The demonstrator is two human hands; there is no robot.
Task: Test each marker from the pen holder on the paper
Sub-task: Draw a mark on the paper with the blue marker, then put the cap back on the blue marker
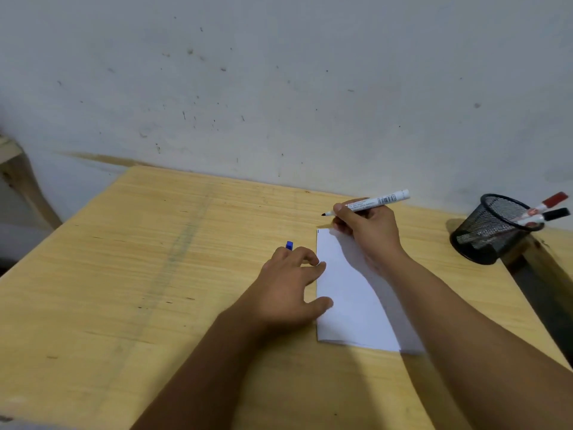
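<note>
- Head view, right hand [369, 228]: grips an uncapped white-barrelled marker [372, 201] in a writing hold, dark tip pointing left and raised just past the far left corner of the paper [344, 293]; not touching the sheet.
- Left hand [288, 290]: lies at the left edge of the paper, thumb and a fingertip on the sheet, pinning it flat to the table [155, 259]; curls its farther fingers round a small blue piece [289, 245] (most likely the cap of the marker in use, though too little shows to be sure).
- Paper: sits flat on the table between the two forearms, partly under the right one; looks almost blank, with only a tiny dark tick at the far left corner (too small to say whether a test stroke or a shadow).
- Pen holder [493, 231]: black mesh cup at the right end of the table, well apart from the paper; holds a red-capped marker [545, 204] and a black-capped marker [548, 216], both leaning out over the rim with caps on.
- Progress, judged from this: early stage. One marker out and uncapped, test stroke either barely begun or about to begin. Left to do: mark the paper properly, recap, then repeat with the red and black markers waiting in the holder (at least two; impossible to tell whether more hide inside the mesh).
</note>
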